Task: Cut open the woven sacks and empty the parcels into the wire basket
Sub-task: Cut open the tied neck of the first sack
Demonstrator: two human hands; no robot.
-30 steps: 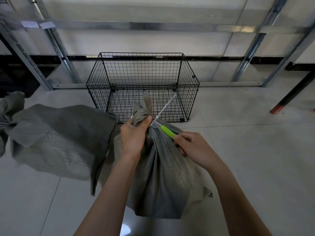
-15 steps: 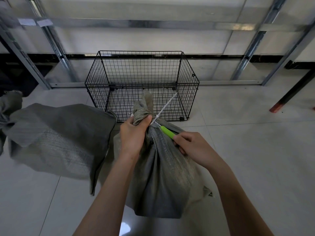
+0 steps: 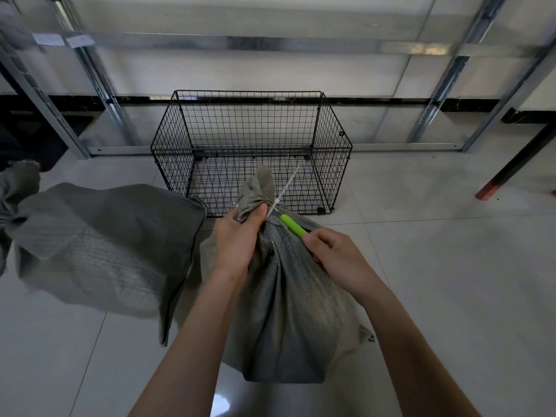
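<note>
Head cam, looking down: both bare forearms come in from the bottom edge toward a grey woven sack (image 3: 288, 311) that stands upright on the glossy tiled floor (image 3: 451, 296) right in front of the person. The sack's top is bunched into a neck. The left hand (image 3: 237, 236) is clenched round that neck, thumb pressed against the gathered weave just under the white zip tie (image 3: 287, 185) that cinches it. The tie's loose tail sticks up and to the right, across the basket's front.

The right hand (image 3: 337, 257) is curled round a cutter (image 3: 293, 225) with a lime-green handle. The handle angles up-left so its tip sits at the tie, right next to the left thumb. Can't make out the blade, it's too small.

Right beside that sack on the left, a 2nd grey woven sack (image 3: 99, 239) lies slumped on its side, with a dark seam edge toward the 1st. A bit of another grey sack (image 3: 18, 182) pokes in at the far left edge.

Just behind the sack's neck sits the black wire basket (image 3: 334, 145), open at the top, on the floor in front of a galvanised metal rack frame (image 3: 270, 45). Off to the right, a black leg (image 3: 514, 165) with a red foot slants down onto the tile.
</note>
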